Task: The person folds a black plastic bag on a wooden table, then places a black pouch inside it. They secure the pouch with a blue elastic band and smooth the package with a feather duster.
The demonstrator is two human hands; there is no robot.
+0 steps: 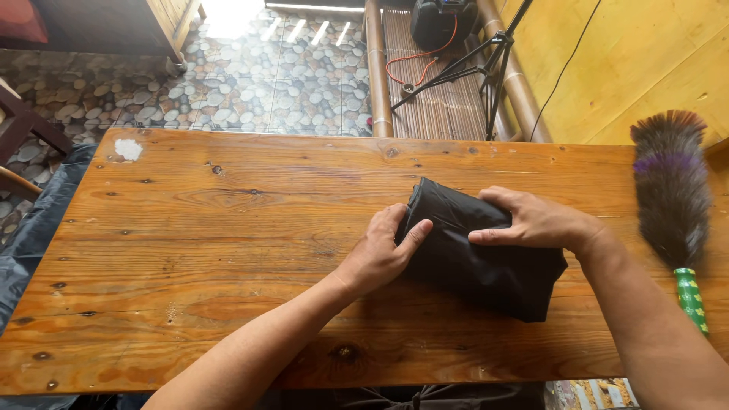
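A folded black cloth (478, 266) lies on the wooden table (228, 228), right of centre. My left hand (380, 254) grips the cloth's left edge, thumb on top and fingers curled around the fold. My right hand (531, 220) lies on the cloth's upper right part, fingers pressing down and pinching the top layer. Both forearms reach in from the near edge.
A feather duster (672, 197) with a green handle lies at the table's right end. Black fabric (38, 220) hangs off the left edge. Beyond the table are a pebble-pattern floor, a bamboo bench (440, 99) with a tripod and a black device, and a yellow wall.
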